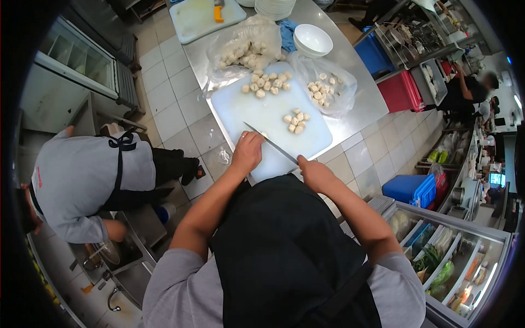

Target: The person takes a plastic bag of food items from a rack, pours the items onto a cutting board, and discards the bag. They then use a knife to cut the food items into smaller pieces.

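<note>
My right hand [315,174] is closed round the handle of a kitchen knife [278,146]; its blade slants up and left over the white cutting board [232,109]. My left hand [249,152] rests on the board close to the blade, fingers bent together. At its fingertips a small pale meatball [264,135] shows in part. Farther up the board lies a group of whole round meatballs [266,83]. A smaller pile of cut meatballs [296,121] sits to the right.
A plastic bag of meatballs [246,49] stands behind the board, another bag [342,90] to its right. A white bowl [313,40], blue cloth [287,34], and second board [202,19] with an orange-handled knife [219,12] are farther back. A co-worker [93,180] bends over a sink at left.
</note>
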The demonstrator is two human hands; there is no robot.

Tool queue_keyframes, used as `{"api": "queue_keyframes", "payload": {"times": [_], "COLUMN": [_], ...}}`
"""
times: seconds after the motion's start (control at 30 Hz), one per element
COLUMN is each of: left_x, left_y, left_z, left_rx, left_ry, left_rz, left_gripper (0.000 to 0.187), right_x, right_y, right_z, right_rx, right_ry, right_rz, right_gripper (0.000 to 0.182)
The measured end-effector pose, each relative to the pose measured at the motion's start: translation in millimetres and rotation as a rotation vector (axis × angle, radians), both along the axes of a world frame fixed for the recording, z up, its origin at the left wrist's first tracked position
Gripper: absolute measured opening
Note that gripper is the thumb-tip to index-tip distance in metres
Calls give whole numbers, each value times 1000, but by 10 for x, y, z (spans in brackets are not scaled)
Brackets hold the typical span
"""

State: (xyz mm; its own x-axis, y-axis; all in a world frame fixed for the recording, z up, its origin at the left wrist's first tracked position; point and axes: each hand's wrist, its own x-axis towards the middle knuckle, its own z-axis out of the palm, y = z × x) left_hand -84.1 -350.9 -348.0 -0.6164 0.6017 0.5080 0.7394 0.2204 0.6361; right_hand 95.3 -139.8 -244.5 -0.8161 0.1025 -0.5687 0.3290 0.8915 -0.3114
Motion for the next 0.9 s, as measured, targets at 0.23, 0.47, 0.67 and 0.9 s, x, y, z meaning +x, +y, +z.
{"api": "queue_keyframes", "payload": {"times": [0.23,0.47,0.67,0.9], "left_x": [32,-567,-1165,-1081], "left_y": [44,420,804,691], "left_z": [36,380,538,157], "left_rx": [1,-5,-534,-339], "left_ry": [-70,-103,-114,-158], "left_rz": [42,319,146,181], "left_gripper": [19,25,33,33], "right_x": [-50,483,606,589], "right_y": [141,305,263,362], "right_z": [-370,-127,146,-61], "right_rx": [-348,-410,-467,-371], "right_ry": [165,168,17,9], "right_rz": [-200,-341,-278,-289], "right_gripper": [33,27,40,40]}}
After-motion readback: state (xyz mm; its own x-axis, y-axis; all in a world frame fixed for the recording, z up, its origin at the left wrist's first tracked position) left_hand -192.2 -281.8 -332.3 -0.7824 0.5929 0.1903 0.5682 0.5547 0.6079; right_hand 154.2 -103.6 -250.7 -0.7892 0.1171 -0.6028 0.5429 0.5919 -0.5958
